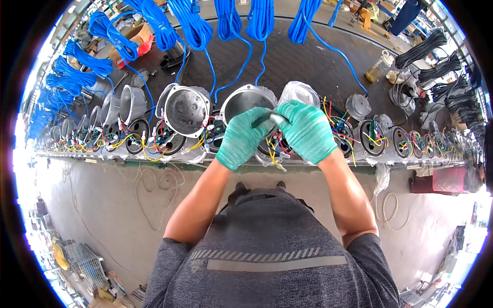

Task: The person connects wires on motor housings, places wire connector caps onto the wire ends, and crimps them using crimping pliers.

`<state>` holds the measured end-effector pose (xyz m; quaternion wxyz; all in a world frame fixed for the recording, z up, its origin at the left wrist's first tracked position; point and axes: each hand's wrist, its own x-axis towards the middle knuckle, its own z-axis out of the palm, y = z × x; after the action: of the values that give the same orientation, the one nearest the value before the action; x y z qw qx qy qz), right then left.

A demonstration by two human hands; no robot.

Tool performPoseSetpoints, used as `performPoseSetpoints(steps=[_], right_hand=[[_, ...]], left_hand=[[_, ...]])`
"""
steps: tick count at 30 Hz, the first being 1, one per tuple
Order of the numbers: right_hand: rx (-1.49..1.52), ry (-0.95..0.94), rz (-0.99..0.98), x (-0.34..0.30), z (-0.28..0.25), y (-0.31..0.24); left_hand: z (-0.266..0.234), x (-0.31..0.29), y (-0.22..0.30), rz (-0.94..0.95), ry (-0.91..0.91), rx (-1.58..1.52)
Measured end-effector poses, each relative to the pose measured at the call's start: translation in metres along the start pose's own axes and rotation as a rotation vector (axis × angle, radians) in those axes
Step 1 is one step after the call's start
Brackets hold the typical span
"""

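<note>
My left hand and my right hand, both in green knit gloves with greyish fingertips, meet in front of me with thumbs and fingers pinched together. Whatever lies between the fingertips is too small or hidden to make out. Just behind them stands an open grey metal housing, its near part covered by the gloves. Yellow and other coloured wires with white connectors hang below the hands. To the left is another round grey housing, tilted with its opening toward me. A part in clear plastic wrap sits behind my right hand.
A long dark workbench carries a row of wired motor bodies along its near edge. Blue cable coils line the far side, black cable coils the right. A yellowish bottle stands at right. Loose hoses lie on the floor.
</note>
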<state>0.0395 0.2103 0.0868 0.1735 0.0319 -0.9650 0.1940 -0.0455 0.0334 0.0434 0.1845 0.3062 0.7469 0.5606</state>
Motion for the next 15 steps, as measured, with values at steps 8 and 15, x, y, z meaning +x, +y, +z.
performPoseSetpoints(steps=[8,15], right_hand=[[0.31,0.091,0.356,-0.017,-0.029,0.013],[0.237,-0.143,0.204,-0.06,0.006,0.027]], left_hand=[[0.018,0.003,-0.026,0.05,0.151,-0.294],[0.017,0.005,-0.024,0.272,0.189,-0.098]])
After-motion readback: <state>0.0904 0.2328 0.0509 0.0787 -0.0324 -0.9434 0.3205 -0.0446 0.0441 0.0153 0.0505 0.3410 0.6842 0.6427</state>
